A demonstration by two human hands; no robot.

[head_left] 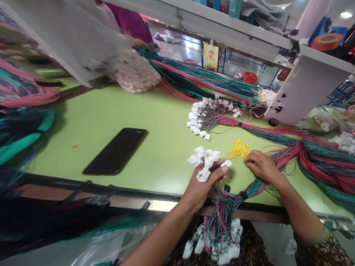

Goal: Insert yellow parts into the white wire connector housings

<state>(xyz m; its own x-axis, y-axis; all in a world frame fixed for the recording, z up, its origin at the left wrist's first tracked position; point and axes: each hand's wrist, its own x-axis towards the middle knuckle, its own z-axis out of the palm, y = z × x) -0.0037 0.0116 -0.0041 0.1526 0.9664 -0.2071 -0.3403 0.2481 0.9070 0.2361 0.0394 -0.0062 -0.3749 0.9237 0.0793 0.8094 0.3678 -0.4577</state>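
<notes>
My left hand (203, 184) is closed around a cluster of white plastic connectors (205, 159) on red and green wires, held just above the green table (111, 118). My right hand (260, 166) rests on the table with its fingers pinched together beside a small pile of yellow pieces (240, 149); what they pinch is too small to name. A tied bundle of red and green wires (230, 210) runs between my hands and hangs over the table's front edge, ending in more white connectors (219, 245).
A black phone (116, 150) lies flat at left. Another connector bundle (206, 114) and long wire looms (318, 155) cover the right and back. A bag of pale parts (137, 77) sits behind. A person in purple (130, 22) works across the table.
</notes>
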